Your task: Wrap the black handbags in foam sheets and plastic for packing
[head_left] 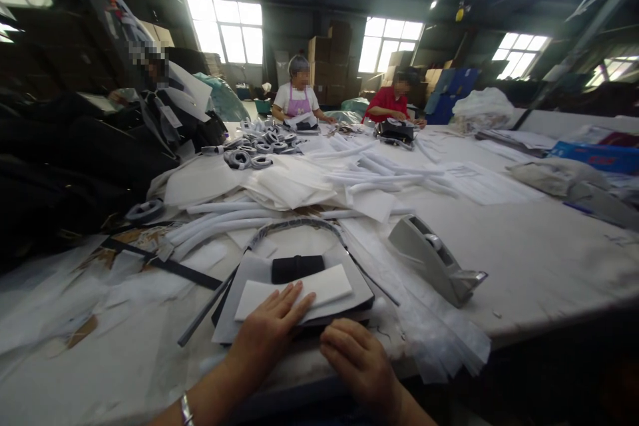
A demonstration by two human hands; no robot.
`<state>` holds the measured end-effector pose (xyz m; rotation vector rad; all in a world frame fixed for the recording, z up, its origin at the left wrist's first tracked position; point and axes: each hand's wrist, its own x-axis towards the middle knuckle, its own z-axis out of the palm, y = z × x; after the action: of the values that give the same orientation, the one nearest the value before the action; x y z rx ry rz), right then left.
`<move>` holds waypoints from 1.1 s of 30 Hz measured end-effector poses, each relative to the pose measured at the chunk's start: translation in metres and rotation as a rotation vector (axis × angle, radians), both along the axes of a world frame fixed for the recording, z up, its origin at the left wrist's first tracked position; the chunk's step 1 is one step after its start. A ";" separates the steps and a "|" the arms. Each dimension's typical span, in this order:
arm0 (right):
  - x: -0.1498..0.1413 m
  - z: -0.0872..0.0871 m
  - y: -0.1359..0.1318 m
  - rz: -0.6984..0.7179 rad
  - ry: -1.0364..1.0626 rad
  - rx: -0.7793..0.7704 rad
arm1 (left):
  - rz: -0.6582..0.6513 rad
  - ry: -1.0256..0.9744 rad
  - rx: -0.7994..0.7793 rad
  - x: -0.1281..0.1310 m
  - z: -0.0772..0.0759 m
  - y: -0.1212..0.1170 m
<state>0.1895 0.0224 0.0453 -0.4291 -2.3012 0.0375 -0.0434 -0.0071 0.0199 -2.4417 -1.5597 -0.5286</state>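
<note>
A dark handbag (369, 304) lies on the table in front of me, its wrapped handle (299, 223) arching away from me. A light grey sheet (249, 265) covers most of it, with a black flap (297, 269) on top. My left hand (272, 319) is spread flat on a folded white padding sheet (327, 285), which overlaps the flap's lower edge. Just right of it, at the bag's near edge, my right hand (357, 349) has its fingers curled together. Whatever they may hold is hidden.
A grey tape dispenser (434, 259) stands to the right. White padding tubes (224, 223), stacked white sheets (284, 183) and wrapped rolls (239, 158) lie beyond. Dark bags (90, 153) pile up at left. Two people (298, 96) work across the table; plastic strips (424, 326) hang over its edge.
</note>
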 end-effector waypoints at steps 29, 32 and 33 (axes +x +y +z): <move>0.054 -0.041 -0.001 -0.501 0.283 -0.492 | 0.090 0.303 0.216 0.033 -0.015 -0.002; 0.057 -0.042 -0.013 -0.620 0.532 -1.097 | 0.093 0.303 0.223 0.032 -0.017 -0.001; 0.057 -0.042 -0.014 -0.608 0.596 -1.241 | 0.092 0.302 0.225 0.031 -0.018 0.000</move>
<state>0.2468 0.0081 0.0032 -1.4633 -1.2444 1.1411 -0.0120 -0.0074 0.0023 -2.1530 -1.3980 -0.2842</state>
